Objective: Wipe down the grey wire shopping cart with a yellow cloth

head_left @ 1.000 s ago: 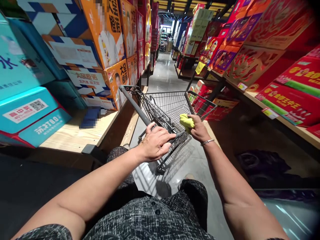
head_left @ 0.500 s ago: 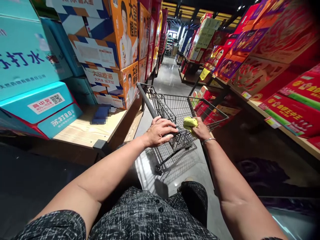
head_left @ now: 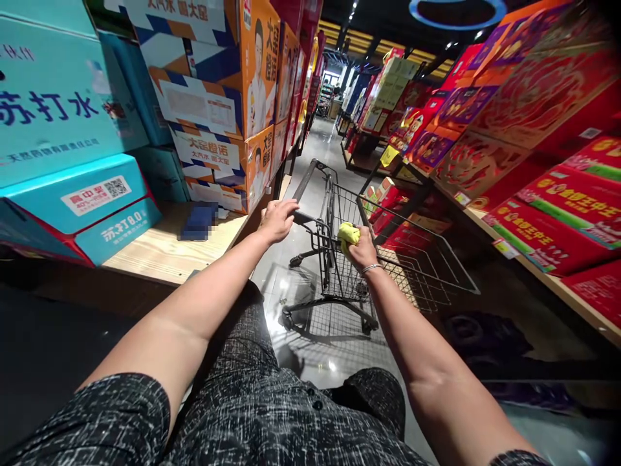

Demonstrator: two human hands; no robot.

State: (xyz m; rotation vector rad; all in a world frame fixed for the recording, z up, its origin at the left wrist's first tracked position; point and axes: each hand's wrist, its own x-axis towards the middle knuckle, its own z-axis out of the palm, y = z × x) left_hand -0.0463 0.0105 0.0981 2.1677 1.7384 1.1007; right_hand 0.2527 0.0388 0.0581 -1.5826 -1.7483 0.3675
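A dark wire shopping cart (head_left: 347, 272) stands in the aisle in front of me, turned at an angle. My left hand (head_left: 277, 221) is closed over the near end of the cart's handle (head_left: 306, 180); its fingertips are partly hidden. In my closed right hand (head_left: 362, 249) is a bunched yellow cloth (head_left: 348, 234), held above the cart's basket near its near side. The wires behind that hand are partly covered, and I cannot tell whether the cloth touches them.
Blue cartons (head_left: 43, 116) and orange-and-white cartons (head_left: 208, 103) are stacked on a wooden shelf (head_left: 145, 257) at left, beside a blurred dark blue item (head_left: 196, 221). Red gift boxes (head_left: 548, 220) line the right shelf, close to the cart. The tiled aisle (head_left: 323, 139) runs ahead.
The cart has swung round, its basket end now further right. My left hand has moved left and up along with the handle; the right hand and cloth have shifted slightly left.
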